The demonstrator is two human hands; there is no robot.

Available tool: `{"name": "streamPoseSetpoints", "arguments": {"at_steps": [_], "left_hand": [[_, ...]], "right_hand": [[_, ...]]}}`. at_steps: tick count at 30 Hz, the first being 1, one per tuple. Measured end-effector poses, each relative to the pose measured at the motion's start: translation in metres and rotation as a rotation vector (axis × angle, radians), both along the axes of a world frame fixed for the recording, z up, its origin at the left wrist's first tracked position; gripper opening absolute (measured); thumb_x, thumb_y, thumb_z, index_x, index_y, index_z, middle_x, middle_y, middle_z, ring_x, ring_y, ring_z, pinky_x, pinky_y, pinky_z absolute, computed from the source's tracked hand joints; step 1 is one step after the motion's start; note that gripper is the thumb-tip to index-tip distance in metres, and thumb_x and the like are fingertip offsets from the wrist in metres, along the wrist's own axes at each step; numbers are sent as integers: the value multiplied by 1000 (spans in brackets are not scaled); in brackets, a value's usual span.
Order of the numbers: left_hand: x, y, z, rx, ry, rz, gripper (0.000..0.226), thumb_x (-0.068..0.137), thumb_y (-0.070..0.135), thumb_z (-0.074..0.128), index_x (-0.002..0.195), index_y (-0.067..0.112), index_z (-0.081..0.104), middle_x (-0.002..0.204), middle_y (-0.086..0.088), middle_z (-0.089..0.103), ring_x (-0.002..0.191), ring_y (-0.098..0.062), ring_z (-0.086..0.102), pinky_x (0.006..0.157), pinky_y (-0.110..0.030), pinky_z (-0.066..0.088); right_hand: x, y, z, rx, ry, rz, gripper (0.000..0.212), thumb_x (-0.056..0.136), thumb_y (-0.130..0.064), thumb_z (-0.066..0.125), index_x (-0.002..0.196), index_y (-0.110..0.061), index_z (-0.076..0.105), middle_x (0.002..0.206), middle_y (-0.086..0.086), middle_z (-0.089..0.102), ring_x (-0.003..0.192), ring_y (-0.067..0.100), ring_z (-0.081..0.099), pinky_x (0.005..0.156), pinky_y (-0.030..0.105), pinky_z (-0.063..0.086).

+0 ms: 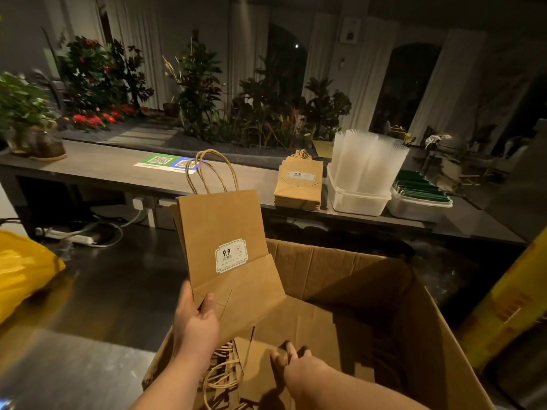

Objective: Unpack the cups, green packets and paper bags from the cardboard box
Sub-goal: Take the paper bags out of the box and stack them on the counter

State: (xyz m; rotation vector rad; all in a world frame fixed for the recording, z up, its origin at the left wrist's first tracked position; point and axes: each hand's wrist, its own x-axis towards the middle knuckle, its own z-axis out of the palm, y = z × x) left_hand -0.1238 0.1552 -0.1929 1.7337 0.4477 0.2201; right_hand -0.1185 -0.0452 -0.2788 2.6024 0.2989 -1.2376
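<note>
Yellow bag [23,270]: lying at the left edge of the frame.
Surface [88,170]: running across the middle of the frame, from the left edge to the right.
Code sheet [168,162]: lying flat on the surface, left of centre.
Left hand [195,318]: grasping the lower corner of a bag [225,232], thumb on the front and fingers behind.
Bag: being held upright above the box's left edge, handles up and label facing the camera.
Loose bags [225,374]: lying inside the box under the left hand, with twine handles showing.
Right hand [296,362]: reaching down into the box at the bottom centre, fingers curling among the brown paper; I cannot tell whether it is grasping anything.
Stack [299,187]: folded bags sitting on the surface, right of centre.
Box [384,291]: standing open in the lower right, flaps up.
Cups [367,164]: standing in tall sleeves in a white tub [355,202], just right of the stack.
Packets [420,187]: green, filling a second tub [414,207] beside the first.
</note>
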Motion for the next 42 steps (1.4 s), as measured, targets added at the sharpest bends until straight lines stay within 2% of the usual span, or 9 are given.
{"name": "streamPoseSetpoints", "arguments": {"at_steps": [7,10,14,19,24,28,32,35,42], "left_hand": [[-2,2,-1,24,17,-50,46,104,21,53,148,28,40,140,-1,56,135,-35,49,111,-64,38],[-6,3,0,9,-25,-87,48,105,25,51,151,30,36,143,1,53,135,-33,46,113,-62,38],[-7,2,6,1,-37,-137,46,106,22,49,149,35,35,129,6,51,125,-26,48,107,-59,40],[-13,-2,8,-9,-44,-246,49,105,21,52,151,30,37,136,3,56,133,-24,50,111,-55,43],[-12,0,16,-177,61,-367,25,100,24,60,125,28,60,121,-3,66,123,-26,59,111,-52,44],[-17,0,22,-241,52,-439,34,100,-5,53,106,28,57,104,10,62,90,-2,65,77,-14,52],[-12,5,18,-114,-56,-410,68,101,-14,35,65,25,78,66,0,70,56,0,67,59,-19,53],[-24,1,28,-238,-48,-407,27,100,0,54,100,23,67,92,-9,72,71,-3,69,56,-15,51],[-27,-5,17,-258,28,-534,35,103,23,56,122,52,53,109,18,73,108,-11,67,81,-34,56]], "right_hand": [[-8,-6,19,82,-4,-18,68,104,-12,53,162,-20,18,169,15,14,147,43,34,115,58,38],[-15,-13,51,203,-78,-145,42,101,-18,59,142,-16,51,140,13,57,128,32,57,108,51,47],[-30,-28,91,227,-386,-150,19,101,-27,60,119,-26,66,113,-1,69,106,19,65,99,40,53],[-41,-35,131,291,-1220,203,16,87,-32,65,101,-37,70,102,-11,71,112,22,62,113,57,32],[-41,22,148,453,-1365,603,44,72,-42,81,108,-35,57,128,2,53,128,28,45,107,57,25],[-32,57,134,518,-1315,678,76,64,-49,90,125,-36,48,140,5,40,134,29,36,112,53,29],[-31,70,125,491,-1296,-18,79,82,-68,67,145,-37,33,152,7,24,145,35,27,116,62,33],[-22,51,124,614,-1041,-648,110,74,-91,49,155,-31,4,163,2,0,154,34,-1,125,60,6],[2,-7,111,944,-950,-1043,115,68,-74,78,158,-43,13,167,-1,6,152,36,17,119,63,26]]}}
